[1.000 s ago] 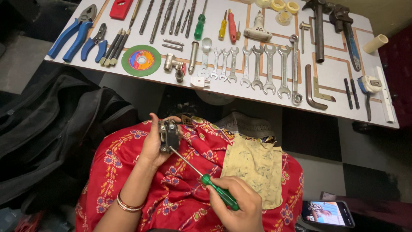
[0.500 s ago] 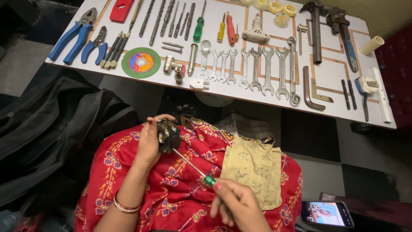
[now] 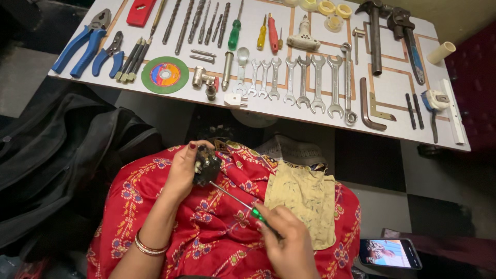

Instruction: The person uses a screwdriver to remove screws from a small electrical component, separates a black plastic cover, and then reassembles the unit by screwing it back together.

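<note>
— Over the red cloth, near side: what's being held?
— Small black part [image 3: 206,166] is clamped in left hand [image 3: 182,173]; green-handled screwdriver [image 3: 243,202] is gripped by right hand [image 3: 289,238], tip touching it.

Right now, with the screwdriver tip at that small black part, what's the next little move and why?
Probably press the screwdriver in and turn it. The right hand grips its green handle, its tip meets the small black part, and the left hand steadies that.
</note>
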